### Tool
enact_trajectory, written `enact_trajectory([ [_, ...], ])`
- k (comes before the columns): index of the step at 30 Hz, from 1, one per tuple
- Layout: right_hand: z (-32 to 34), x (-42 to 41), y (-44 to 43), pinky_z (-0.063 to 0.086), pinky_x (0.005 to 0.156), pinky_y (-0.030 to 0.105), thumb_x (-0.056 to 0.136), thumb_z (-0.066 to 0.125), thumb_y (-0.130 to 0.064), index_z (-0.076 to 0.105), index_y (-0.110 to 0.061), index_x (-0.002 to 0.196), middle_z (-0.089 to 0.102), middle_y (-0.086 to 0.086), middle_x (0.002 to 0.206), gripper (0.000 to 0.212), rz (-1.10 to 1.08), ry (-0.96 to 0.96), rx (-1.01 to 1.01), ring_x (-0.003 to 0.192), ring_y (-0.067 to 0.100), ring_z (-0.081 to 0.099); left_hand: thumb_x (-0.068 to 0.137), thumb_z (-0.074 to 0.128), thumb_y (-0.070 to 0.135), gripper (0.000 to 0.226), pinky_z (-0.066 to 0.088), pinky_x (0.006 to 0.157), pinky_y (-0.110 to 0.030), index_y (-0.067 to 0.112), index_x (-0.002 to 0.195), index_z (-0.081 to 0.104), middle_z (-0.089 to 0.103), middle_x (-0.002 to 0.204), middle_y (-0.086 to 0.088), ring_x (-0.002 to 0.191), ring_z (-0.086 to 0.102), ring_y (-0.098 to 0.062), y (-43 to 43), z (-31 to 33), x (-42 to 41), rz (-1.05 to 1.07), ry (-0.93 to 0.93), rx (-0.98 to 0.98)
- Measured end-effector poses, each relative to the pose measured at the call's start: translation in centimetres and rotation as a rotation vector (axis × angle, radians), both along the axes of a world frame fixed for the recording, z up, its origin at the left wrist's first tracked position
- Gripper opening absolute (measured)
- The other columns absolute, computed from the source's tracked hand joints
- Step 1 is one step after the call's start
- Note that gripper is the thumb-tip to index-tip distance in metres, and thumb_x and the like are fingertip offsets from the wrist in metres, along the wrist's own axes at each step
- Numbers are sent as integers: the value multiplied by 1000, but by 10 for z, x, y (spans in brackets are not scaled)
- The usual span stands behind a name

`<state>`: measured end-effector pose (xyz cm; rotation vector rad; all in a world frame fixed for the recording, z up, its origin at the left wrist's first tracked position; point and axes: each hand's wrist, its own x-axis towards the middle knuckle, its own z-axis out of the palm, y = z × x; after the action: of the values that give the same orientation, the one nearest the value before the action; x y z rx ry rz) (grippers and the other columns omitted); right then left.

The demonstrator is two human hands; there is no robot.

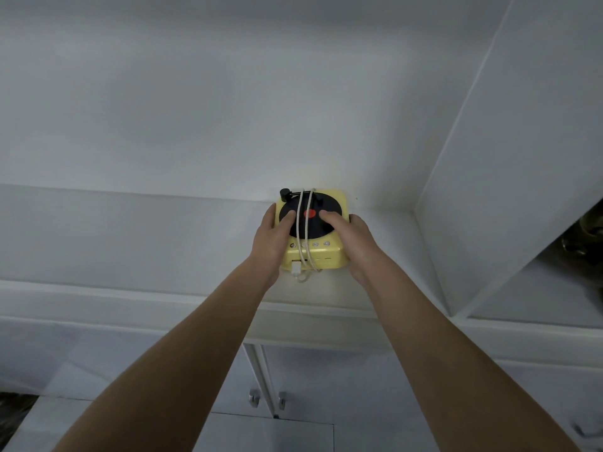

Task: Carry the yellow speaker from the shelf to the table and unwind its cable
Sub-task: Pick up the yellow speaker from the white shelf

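The fingers (288,220) of the left hand (272,238) lie spread over the left flank of the small yellow plastic box-shaped speaker (311,236), the thumb pressing on the black record-like disc (308,215) on top while the rest curl round the side out of sight, so the hand is clasped on the casing. The speaker sits on the white shelf (130,236), close to the back wall and near the corner of the alcove.

Moving rightward, a thin white cable (303,223) is wound front to back over the top, crossing the disc beside its red centre label (310,213); its white plug (296,268) and a loose loop hang at the front edge. A small black tone-arm post (285,194) stands at the rear left corner.

On the right, the fingers of the right hand (355,243) mirror the left, thumb on the disc and palm against the right side, likewise gripping the box.

The body looks rigid, smooth and light, probably easy to lift with two hands, though glossy plastic may slip. The flat side walls seem the safest hold; the tone arm and disc look delicate and the thumbs should not bear hard on them. The limp cable could slide off or snag while carried.
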<state>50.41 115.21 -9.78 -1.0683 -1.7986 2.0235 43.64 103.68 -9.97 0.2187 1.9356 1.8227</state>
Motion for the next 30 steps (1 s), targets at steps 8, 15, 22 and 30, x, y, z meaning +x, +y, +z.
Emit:
enact_trajectory([
  [8, -3, -3, 4, 57, 64, 36, 62, 75, -46, 54, -9, 124, 67, 11, 116, 75, 23, 82, -246, 96, 28, 69, 90, 57, 33, 30, 53, 93, -46, 26, 120, 56, 67, 117, -4, 105, 66, -25, -4, 7, -9, -58, -48, 6],
  [15, -10, -2, 4, 57, 80, 48, 68, 76, -37, 56, -11, 124, 68, 12, 117, 65, -5, 173, -363, 101, 32, 68, 91, 55, 39, 52, 55, 88, -46, 30, 140, 40, 61, 127, -1, 110, 63, -26, -9, 13, -12, -110, -74, -14],
  [22, 6, -1, 6, 56, 83, 49, 58, 81, -46, 57, -15, 125, 70, 9, 118, 78, 34, 217, -330, 102, 30, 69, 93, 53, 39, 51, 55, 72, -34, 28, 140, 37, 62, 118, 4, 100, 64, -20, -9, 29, -7, -124, -71, 10],
  [30, 57, 17, 15, 57, 83, 48, 40, 88, -48, 56, -13, 126, 71, 10, 115, 98, 35, 278, -208, 100, 30, 70, 93, 52, 39, 48, 54, 54, -28, 33, 138, 37, 62, 116, 3, 86, 66, -15, -3, 78, 9, -204, -20, 73],
])
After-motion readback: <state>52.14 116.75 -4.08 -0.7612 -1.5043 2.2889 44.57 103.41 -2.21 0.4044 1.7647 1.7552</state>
